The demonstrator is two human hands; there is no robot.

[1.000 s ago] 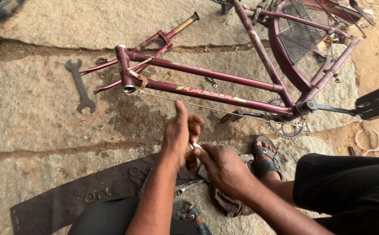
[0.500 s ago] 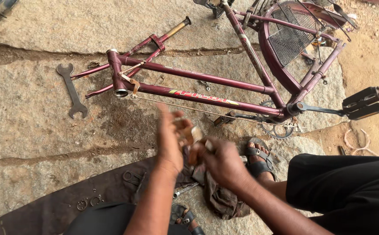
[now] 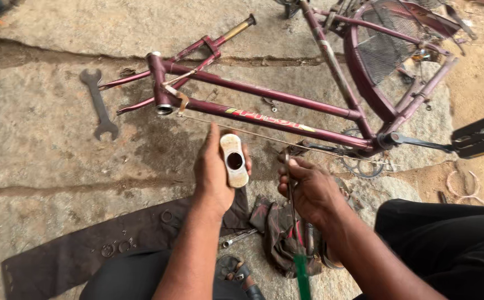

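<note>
My left hand (image 3: 215, 173) holds up a small oblong metal part (image 3: 234, 160) with a round hole in its middle, face toward me. My right hand (image 3: 307, 189) grips a screwdriver with a thin metal shaft (image 3: 290, 183) and a green handle (image 3: 302, 278); the handle points down toward me. Both hands hover over a dirty rag (image 3: 278, 233) on the stone. Just beyond them a maroon bicycle frame (image 3: 264, 114) lies on its side, with its head tube (image 3: 158, 83) at the left and its crank and black pedal (image 3: 480, 136) at the right.
A large open-ended spanner (image 3: 98, 105) lies on the stone slab at the left. A dark cloth strip (image 3: 81, 250) with several small rings and bearings lies at the lower left. A small wrench (image 3: 236, 239) sits by the rag. My sandalled foot (image 3: 239, 275) is below. Sandy ground lies to the right.
My hands were pressed together over the rag working on the part. They have come apart: the left lifted the metal part face up, the right drew back with the screwdriver.
</note>
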